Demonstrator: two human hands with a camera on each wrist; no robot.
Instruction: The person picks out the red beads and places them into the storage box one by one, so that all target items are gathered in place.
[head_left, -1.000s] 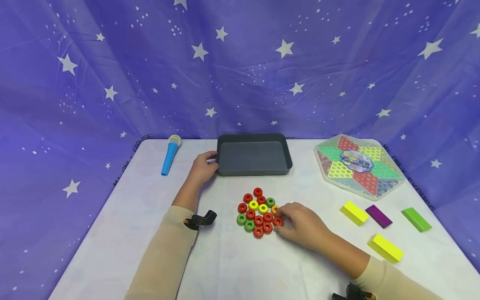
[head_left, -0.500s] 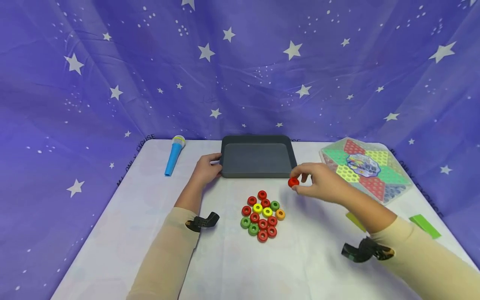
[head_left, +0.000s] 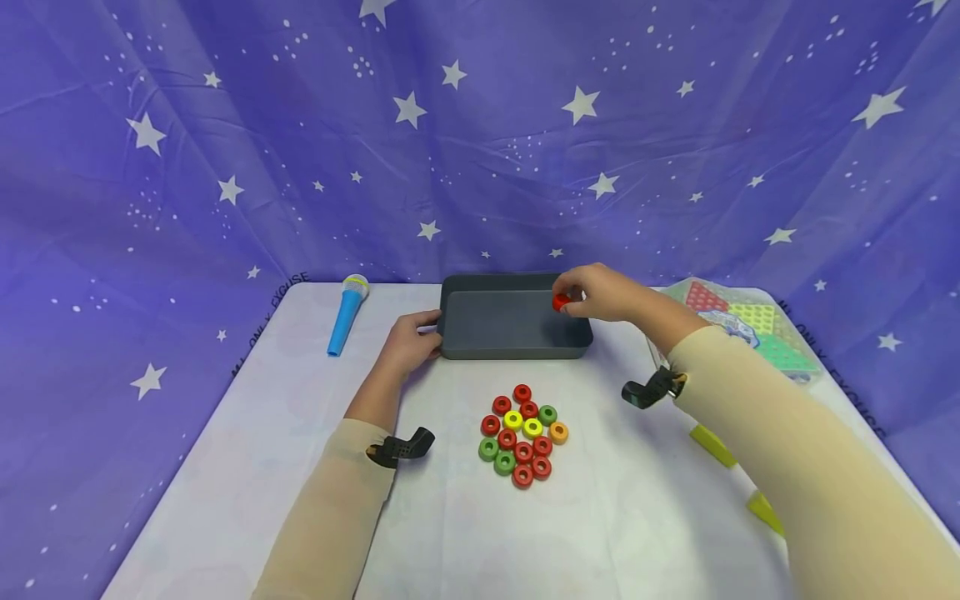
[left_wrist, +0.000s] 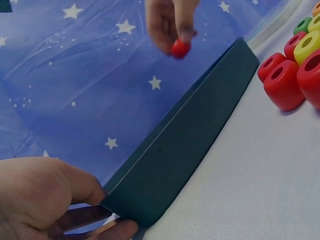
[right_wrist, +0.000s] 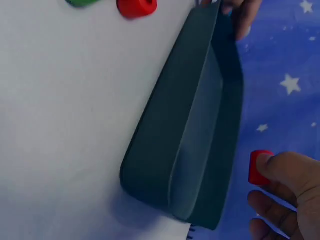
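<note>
A dark grey rectangular tray point(head_left: 480, 352) lies at the back of the table. My left hand point(head_left: 408, 343) grips its left side at the near corner, thumb and fingers about the wall point(left_wrist: 165, 155) in the left wrist view. Over the tray's right part, my right hand point(head_left: 603, 293) pinches a red bead point(head_left: 560, 302) between thumb and fingers. That red bead point(right_wrist: 259, 167) is clear of the tray wall in the right wrist view. In front of the tray sits a cluster of ring-shaped beads: several red point(head_left: 522, 452), a few green point(head_left: 488, 449), two yellow point(head_left: 532, 428) and one orange point(head_left: 558, 432).
A blue toy microphone point(head_left: 345, 319) lies at the back left. At the back right is a clear-lidded hexagonal board game point(head_left: 783, 354), partly behind my right arm. Yellow blocks point(head_left: 712, 445) lie on the right, partly covered by the sleeve. A purple starry cloth point(head_left: 480, 167) hangs behind the table.
My right hand has picked a red bead from the cluster's right side and carried it away from me, then left over the tray. My left hand keeps its hold on the tray.
</note>
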